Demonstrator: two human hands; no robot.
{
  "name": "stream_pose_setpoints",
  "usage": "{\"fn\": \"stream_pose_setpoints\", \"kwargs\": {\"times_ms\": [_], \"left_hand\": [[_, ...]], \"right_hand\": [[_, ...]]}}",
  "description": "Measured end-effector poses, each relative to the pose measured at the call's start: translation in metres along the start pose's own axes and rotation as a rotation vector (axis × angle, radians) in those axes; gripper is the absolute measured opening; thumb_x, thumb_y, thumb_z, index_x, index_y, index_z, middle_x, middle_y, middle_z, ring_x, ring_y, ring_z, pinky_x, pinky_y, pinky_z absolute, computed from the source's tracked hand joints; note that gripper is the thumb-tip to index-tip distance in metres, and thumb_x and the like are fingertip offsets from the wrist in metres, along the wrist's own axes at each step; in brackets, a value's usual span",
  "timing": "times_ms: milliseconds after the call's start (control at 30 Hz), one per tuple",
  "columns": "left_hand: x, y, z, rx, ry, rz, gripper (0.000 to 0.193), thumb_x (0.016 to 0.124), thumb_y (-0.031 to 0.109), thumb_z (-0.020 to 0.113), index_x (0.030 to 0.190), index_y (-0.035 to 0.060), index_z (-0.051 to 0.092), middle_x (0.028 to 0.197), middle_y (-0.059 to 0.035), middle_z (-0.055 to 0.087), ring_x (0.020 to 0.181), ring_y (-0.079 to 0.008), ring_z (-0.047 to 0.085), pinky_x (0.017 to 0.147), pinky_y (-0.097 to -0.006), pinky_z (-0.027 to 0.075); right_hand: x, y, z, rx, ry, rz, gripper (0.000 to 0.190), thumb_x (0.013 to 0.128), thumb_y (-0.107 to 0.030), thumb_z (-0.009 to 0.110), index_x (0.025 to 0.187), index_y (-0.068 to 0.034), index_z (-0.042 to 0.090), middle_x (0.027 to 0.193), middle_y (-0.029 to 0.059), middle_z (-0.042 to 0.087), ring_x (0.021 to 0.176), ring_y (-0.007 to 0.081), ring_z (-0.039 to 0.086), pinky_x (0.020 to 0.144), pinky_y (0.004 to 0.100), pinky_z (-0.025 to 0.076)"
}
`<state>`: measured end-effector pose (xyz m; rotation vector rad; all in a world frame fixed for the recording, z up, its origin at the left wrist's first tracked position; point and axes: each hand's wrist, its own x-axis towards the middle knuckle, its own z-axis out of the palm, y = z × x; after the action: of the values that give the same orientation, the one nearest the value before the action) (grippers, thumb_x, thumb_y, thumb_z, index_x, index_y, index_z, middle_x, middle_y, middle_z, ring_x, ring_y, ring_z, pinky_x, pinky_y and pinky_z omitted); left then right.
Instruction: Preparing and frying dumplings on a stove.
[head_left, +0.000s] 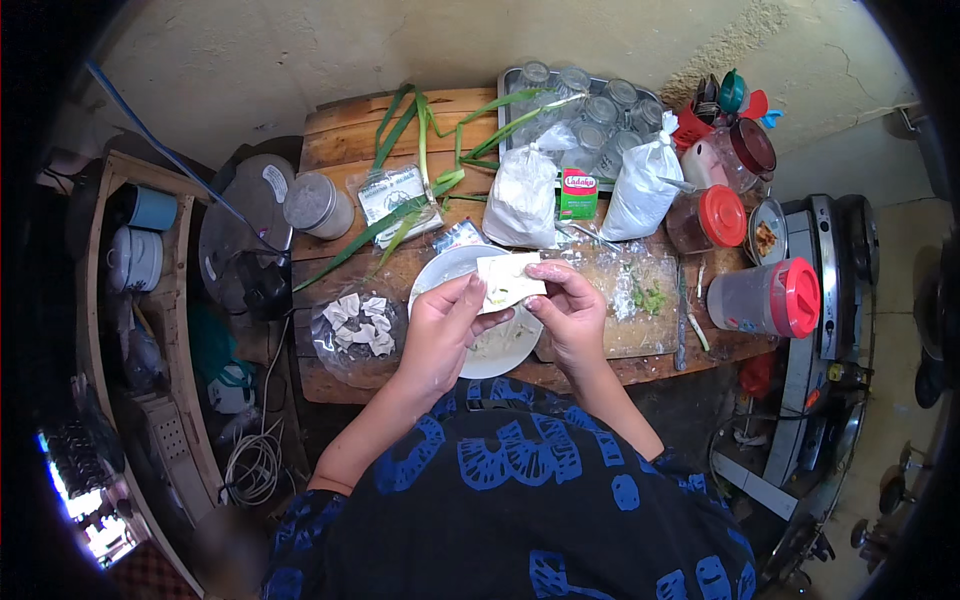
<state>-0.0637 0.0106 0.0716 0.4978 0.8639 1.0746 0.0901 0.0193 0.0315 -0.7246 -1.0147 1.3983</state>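
Observation:
Both my hands hold a square dough wrapper (512, 279) over a white bowl (491, 365). My left hand (442, 322) has it by the left edge, fingers beneath. At its right edge, my floury right hand (571, 307) pinches it between thumb and fingers. A little filling with green bits lies on the wrapper. Light batter or filling coats the bowl's inside. Left of the bowl, several folded white dumplings (364, 322) sit on a clear plate. To the right is a wooden cutting board (645, 337) with flour and chopped green leaves (648, 297), beside a knife (681, 322).
Behind the bowl stand two bags of white powder (521, 199) (637, 195), a green-red seasoning packet (578, 193) and a tray of glass jars (517, 75). Leeks (397, 217) lie across a wrapper package. A lidded jar (319, 206) is at left, a red-lidded pitcher (750, 298) at right.

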Motion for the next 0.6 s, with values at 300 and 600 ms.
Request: {"fn": "stream_pose_setpoints", "kwargs": {"times_ms": [300,600], "left_hand": [[-0.009,0.005,-0.005,0.021,-0.303,0.375,0.046,0.081,-0.003,0.056,0.124,-0.0083,0.039,0.121,-0.0193,0.045,0.108,-0.0265,0.050,0.088,-0.0382,0.047],[-0.003,0.007,-0.003,0.388,-0.233,0.642,0.045,0.074,-0.010,0.060,0.117,-0.0051,0.048,0.116,-0.0170,0.048,0.104,-0.0250,0.053,0.084,-0.0324,0.051]], "right_hand": [[0.012,-0.042,0.005,-0.097,-0.165,-0.070,0.040,0.071,0.008,0.064,0.109,0.005,0.054,0.107,0.0121,0.052,0.102,0.0209,0.051,0.090,0.0320,0.040],[0.014,-0.054,0.005,-0.315,-0.144,-0.139,0.032,0.068,0.005,0.067,0.100,0.003,0.062,0.101,0.0119,0.054,0.096,0.0195,0.053,0.084,0.0291,0.042]]}}
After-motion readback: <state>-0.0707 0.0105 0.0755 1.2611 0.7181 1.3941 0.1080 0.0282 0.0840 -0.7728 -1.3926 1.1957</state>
